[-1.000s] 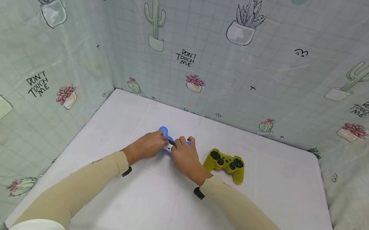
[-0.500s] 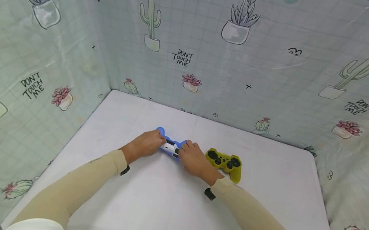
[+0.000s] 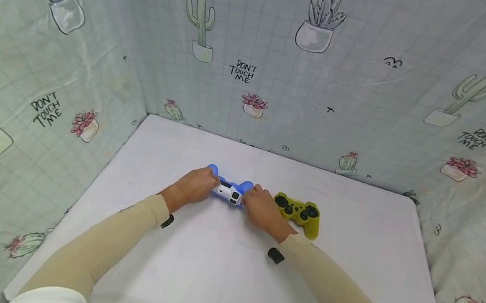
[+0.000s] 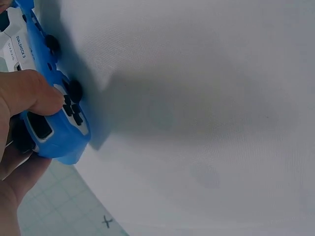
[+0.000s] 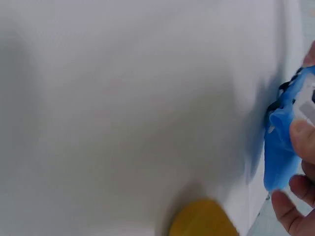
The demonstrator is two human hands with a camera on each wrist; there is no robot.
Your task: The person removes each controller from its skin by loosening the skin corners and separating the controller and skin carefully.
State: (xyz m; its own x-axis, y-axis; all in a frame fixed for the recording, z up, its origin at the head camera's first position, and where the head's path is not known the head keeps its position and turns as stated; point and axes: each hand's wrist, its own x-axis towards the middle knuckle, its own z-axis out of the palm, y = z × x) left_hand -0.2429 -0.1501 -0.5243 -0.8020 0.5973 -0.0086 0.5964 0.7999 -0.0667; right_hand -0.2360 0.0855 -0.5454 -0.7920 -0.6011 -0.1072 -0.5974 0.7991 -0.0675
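The blue and white game controller (image 3: 226, 190) is just below the middle of the head view, toward 6 o'clock. The left hand (image 3: 194, 186) grips its 9 o'clock end, and the right hand (image 3: 264, 211) holds its 3 o'clock end, so both ends are partly covered up. In the left wrist view, the left thumb (image 4: 37, 94) lies across it, and the picture's edge cuts the controller off at 10 o'clock. The right wrist view cuts it off at 3 o'clock. I can't tell if it touches the white table (image 3: 206, 271).

The yellow controller (image 3: 296, 211) lies near it, at 3 o'clock. The right hand and wrist hide its left handle. The right wrist view shows just a blurry bit of it, at 6 o'clock.
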